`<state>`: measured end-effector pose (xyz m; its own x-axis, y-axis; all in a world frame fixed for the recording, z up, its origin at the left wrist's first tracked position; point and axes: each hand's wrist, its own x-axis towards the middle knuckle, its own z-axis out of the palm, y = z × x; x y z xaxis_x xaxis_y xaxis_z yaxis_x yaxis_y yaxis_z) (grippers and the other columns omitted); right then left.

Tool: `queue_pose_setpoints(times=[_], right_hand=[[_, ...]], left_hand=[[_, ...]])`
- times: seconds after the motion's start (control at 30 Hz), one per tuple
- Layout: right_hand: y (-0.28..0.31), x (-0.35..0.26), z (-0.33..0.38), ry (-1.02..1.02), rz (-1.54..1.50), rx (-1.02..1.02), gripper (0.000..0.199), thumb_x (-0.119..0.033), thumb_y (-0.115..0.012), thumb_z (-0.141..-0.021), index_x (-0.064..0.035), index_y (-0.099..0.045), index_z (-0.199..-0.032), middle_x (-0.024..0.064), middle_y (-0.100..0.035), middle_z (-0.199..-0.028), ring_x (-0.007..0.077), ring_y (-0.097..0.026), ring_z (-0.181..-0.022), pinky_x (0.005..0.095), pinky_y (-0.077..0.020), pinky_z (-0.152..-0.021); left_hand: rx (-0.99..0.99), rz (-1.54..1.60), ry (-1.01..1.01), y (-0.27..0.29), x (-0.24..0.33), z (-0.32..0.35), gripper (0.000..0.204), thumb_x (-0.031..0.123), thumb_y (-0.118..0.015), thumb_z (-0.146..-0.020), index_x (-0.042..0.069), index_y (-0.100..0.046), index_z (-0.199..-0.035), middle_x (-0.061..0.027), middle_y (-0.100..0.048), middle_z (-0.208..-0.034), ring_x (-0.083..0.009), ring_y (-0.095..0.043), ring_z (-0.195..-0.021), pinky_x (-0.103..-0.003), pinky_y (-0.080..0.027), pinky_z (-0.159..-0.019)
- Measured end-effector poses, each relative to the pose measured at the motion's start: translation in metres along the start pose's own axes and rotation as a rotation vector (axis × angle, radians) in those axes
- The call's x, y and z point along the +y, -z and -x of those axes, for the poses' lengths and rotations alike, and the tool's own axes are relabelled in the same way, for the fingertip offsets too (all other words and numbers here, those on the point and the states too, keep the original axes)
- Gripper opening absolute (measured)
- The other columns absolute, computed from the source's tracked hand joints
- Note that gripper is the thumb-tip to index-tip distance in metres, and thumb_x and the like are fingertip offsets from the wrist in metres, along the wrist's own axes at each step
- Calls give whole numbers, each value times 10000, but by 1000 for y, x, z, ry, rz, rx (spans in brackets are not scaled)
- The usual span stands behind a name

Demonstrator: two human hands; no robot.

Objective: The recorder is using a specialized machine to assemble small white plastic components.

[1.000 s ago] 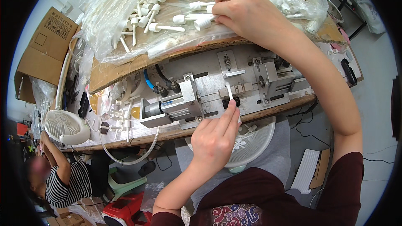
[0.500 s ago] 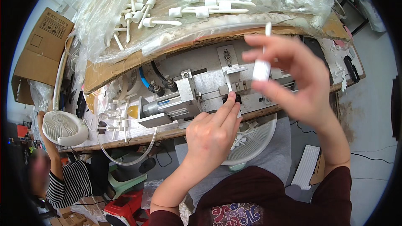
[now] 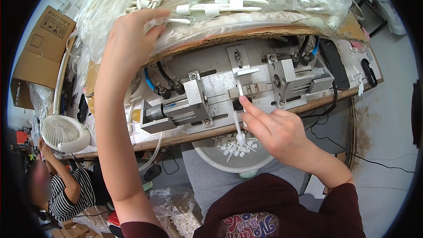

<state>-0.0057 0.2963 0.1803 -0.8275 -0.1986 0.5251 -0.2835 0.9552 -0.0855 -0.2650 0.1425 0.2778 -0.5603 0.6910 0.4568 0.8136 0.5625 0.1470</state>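
Over the pile my left hand [image 3: 132, 33] has thumb and forefinger around the cap end of a white capped stick [image 3: 179, 20]; its cap is mostly hidden. My right hand [image 3: 282, 132] is at the metal fixture [image 3: 252, 89], forefinger pressed on another white capped stick [image 3: 240, 89] seated there, other fingers bent. The lower end of that piece is covered by my fingers. Just left of these fingers, a blurred white capped stick [image 3: 240, 137] hangs in the air above the white basket [image 3: 211, 156], which sits on my lap with several such pieces in it.
Metal cylinders flank the fixture, a left cylinder [image 3: 176, 108] and a right cylinder [image 3: 299, 79], with hoses. A cardboard sheet [image 3: 207, 39] carries plastic film and many loose capped sticks. A small fan [image 3: 66, 133] stands at left, near a co-worker in a striped shirt [image 3: 81, 191].
My left hand has left the fixture and reached up-left to the pile. My right hand has come down with its capped stick to the fixture. A loose piece now shows above the basket.
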Motion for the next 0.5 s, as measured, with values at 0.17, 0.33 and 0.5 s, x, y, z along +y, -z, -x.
queue_pose_setpoints(times=[0.17,0.33,0.5], right_hand=[[5,2,-9,-46,1,-86,216,-129,-742,-772,-21,-682,-949,154,-698,-1220,120,-534,-516,239,-412,-513],[17,7,-15,-79,-105,-99,228,-157,-781,-773,-47,-692,-953,116,-728,-1130,138,-539,-513,235,-424,-505],[34,38,-60,-156,-414,208,203,-134,-780,-785,-35,-674,-928,72,-685,-873,148,-611,-613,272,-456,-535]], left_hand=[[13,40,-15,0,11,0,224,137,-688,-910,56,-719,-1116,-101,-749,-1000,-224,-711,-909,-342,-528,-837],[347,585,187,15,60,24,102,100,-746,-869,24,-742,-937,-88,-709,-933,-109,-668,-716,-247,-489,-561],[171,621,46,28,79,81,131,4,-765,-814,-37,-703,-922,-128,-620,-1077,-71,-574,-650,-168,-421,-510]])
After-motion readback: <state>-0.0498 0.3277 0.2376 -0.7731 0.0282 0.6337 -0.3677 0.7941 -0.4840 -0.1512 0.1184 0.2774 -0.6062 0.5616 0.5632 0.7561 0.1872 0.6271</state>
